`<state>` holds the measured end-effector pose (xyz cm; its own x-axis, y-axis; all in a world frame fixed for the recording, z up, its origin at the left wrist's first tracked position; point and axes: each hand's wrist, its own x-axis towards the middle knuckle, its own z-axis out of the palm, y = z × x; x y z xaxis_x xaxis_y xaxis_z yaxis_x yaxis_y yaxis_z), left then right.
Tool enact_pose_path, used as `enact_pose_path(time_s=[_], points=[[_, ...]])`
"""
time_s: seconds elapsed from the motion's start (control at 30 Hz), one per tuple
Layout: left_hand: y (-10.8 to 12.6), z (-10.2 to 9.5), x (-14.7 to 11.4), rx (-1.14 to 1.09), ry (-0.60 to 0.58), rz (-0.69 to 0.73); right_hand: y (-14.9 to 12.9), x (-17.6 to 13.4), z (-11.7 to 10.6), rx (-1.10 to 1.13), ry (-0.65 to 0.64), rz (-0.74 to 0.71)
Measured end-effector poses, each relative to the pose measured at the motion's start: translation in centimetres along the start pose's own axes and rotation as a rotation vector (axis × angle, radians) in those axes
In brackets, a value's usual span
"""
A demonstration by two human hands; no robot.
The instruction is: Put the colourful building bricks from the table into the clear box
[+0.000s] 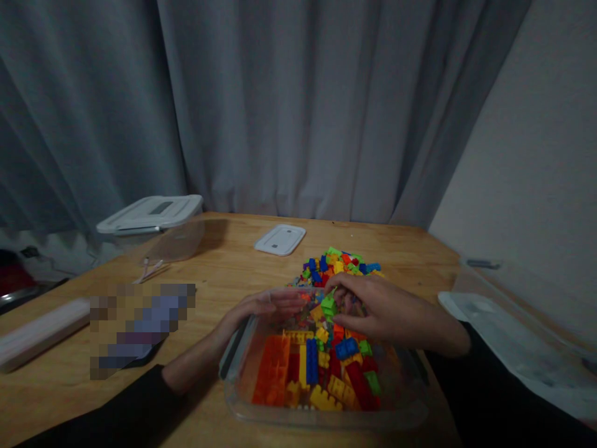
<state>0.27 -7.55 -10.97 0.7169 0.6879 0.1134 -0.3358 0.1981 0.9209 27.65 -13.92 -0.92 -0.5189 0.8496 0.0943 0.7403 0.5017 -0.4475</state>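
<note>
Desk [233, 270] carries the whole spread, and its near edge is the likeliest trouble: the tub [326, 418] stands close to it, so a forearm pulling back could drag the tub over. Another clear box [517, 295] crowds the right edge, near the right sleeve [471, 389]; a wide elbow might shove it. The lidded box [161, 239], by the far left corner, looks safe from both arms.

The left hand [275, 303] is spread nearly flat at the tub's far left corner, gripping nothing; whether it lies inside or behind the clear wall I cannot tell. Leaning on that rim could tilt the tub.

The pile [345, 264], between the tub and the desk's far edge, is loose; a knuckle or a pushed tub could scatter it.

The right hand [368, 305], over the tub's far part, is curled, thumb and fingers pinching a green brick [329, 307]. That hold looks slight and near the tips, so the brick could slip, probably landing among the others.
</note>
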Motion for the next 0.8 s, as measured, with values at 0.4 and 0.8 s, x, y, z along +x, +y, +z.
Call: enact_pose_path(time_s=[0.4, 0.8], points=[[-0.8, -0.9, 0.3, 0.041, -0.021, 0.021, 1.7, 1.0, 5.0, -0.287, -0.079, -0.082], [0.2, -0.3, 0.1, 0.056, -0.038, 0.005, 1.7, 0.8, 5.3, -0.247, -0.091, -0.076]])
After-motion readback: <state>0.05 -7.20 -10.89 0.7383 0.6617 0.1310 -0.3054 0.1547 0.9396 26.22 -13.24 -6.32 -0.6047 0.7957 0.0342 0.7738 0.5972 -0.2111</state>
